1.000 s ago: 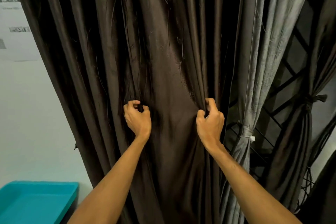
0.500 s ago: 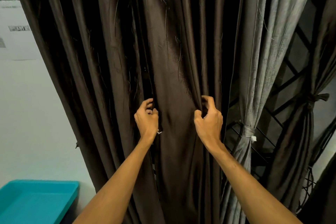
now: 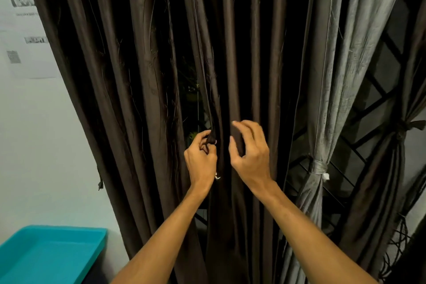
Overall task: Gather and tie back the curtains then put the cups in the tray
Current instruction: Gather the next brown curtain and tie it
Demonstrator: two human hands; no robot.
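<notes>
A dark brown curtain point(image 3: 143, 99) hangs in long folds across most of the view. My left hand point(image 3: 200, 159) pinches the curtain's inner edge at about waist height. Close beside it, my right hand point(image 3: 250, 150) has its fingers curled round a neighbouring fold of the same cloth. A narrow gap shows darkness between the folds above my left hand. The turquoise tray point(image 3: 46, 258) lies at the bottom left. No cups are in view.
A grey curtain point(image 3: 320, 168) to the right is tied back with a band. Farther right a second brown curtain point(image 3: 398, 136) is tied too. A black window grille point(image 3: 359, 145) stands behind them. A white wall with paper notices point(image 3: 30, 53) is on the left.
Both hands have moved toward each other, bunching the brown cloth between them. The left hand shifted right along the fabric and a dark gap opened above it.
</notes>
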